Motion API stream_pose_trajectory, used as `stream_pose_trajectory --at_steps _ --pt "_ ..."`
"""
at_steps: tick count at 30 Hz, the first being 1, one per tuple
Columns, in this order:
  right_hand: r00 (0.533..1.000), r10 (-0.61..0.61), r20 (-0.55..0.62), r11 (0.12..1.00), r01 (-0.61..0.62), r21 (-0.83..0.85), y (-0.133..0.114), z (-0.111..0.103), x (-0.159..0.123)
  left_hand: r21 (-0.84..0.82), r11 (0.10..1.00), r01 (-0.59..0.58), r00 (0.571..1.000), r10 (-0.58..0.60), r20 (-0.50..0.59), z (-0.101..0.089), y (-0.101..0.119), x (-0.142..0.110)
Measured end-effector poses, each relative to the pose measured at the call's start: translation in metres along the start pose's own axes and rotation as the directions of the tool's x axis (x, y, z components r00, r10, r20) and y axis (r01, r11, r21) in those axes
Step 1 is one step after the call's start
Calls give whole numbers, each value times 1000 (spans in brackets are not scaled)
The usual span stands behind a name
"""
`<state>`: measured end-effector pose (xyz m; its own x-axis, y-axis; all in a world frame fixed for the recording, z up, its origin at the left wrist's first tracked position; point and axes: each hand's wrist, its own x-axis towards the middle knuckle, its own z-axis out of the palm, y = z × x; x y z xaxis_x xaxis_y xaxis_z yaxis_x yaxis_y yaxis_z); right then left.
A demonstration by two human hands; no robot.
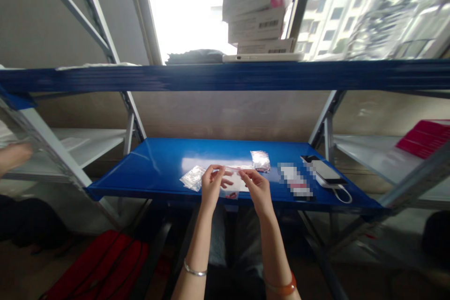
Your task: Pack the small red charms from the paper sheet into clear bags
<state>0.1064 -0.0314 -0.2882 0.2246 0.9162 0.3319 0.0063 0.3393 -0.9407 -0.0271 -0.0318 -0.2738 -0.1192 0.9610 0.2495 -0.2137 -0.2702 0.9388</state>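
Observation:
Between my hands is a small clear plastic bag (232,183), with a white area and some dark reddish marks on it. My left hand (212,183) pinches its upper left edge, and my right hand (258,186) pinches the upper right edge. The bag hangs over the front edge of the blue table. A pile of shiny clear packets (192,178) lies just left of my left hand. Another stack of shiny packets (260,161) sits behind my right hand. What is inside the packets is too small to make out.
Right of my hands lie a pixelated object (295,181) and a phone (326,171) with a white cable (343,194). A blue shelf beam (225,76) crosses above the table (151,159), with stacked white boxes (256,23) on it. At far left, another person's hand (16,155) shows.

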Motion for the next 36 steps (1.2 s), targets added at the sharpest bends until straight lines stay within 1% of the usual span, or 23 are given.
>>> stream_pose_trajectory --at_steps 5,12,17,19,23,29,36 --pt "999 -40 26 999 40 -31 -2 -7 1 50 998 -32 998 35 -56 -5 -3 6" --pt "996 -83 33 993 85 -77 -5 -10 0 18 1000 11 996 -9 -83 -9 -7 8" --pt "995 -92 33 994 94 -63 -10 -10 -1 30 1000 6 994 -3 -106 -9 -4 7" --pt "993 -101 56 992 105 -67 -12 -10 -2 25 1000 -3 995 6 -96 -9 -2 7" --pt "988 -124 91 989 130 -70 -14 -11 -3 28 999 -26 999 27 -38 -8 2 5" --pt "983 -170 73 982 175 -76 -11 -11 -2 64 997 -52 999 52 7 -7 2 3" --pt "981 -183 63 977 189 -100 -13 -11 -3 107 992 -62 998 61 14 -8 0 2"
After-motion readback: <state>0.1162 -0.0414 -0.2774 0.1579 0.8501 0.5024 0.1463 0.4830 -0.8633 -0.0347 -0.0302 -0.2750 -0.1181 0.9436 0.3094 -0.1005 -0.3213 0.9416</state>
